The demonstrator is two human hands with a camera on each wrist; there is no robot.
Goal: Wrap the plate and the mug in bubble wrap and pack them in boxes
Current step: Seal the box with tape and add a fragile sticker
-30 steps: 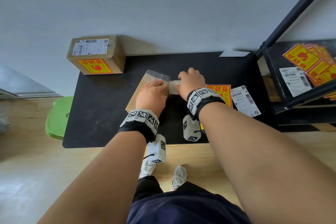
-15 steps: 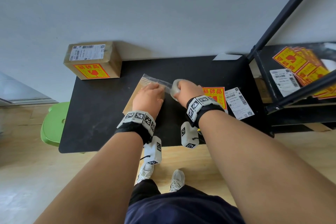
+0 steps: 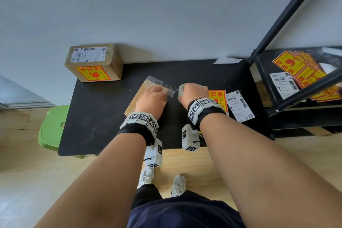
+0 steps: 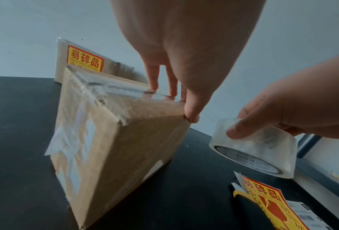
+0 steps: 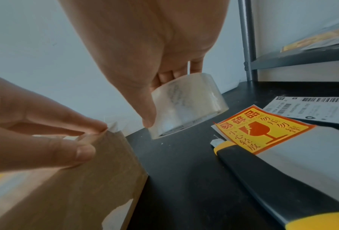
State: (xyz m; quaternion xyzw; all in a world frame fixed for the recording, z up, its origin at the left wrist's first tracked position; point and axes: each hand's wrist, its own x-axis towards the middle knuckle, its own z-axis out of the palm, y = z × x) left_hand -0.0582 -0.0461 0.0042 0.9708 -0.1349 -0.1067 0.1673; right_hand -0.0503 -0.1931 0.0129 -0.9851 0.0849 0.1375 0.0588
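Note:
A brown cardboard box (image 3: 137,96) lies mid-table, clear tape along its top. My left hand (image 3: 157,91) presses on its top near the right edge, fingers straight on the tape (image 4: 154,91) and thumb against the corner. My right hand (image 3: 187,91) grips a roll of clear tape (image 4: 263,152) just right of the box, above the table. A strip of tape (image 3: 170,89) runs from the box top to the roll (image 5: 190,105). A second, sealed box (image 3: 94,63) with a fragile sticker and a shipping label stands at the back left. No plate or mug shows.
On the black table (image 3: 103,116), right of my hands, lie a fragile sticker (image 5: 263,129), a shipping label (image 3: 239,105) and a yellow-black utility knife (image 5: 272,179). A black shelf (image 3: 273,87) with more stickers stands at the right. A green stool (image 3: 51,127) sits at the left.
My right hand has moved right off the box top with the roll, drawing a strip of tape out. My left hand stays pressed on the box.

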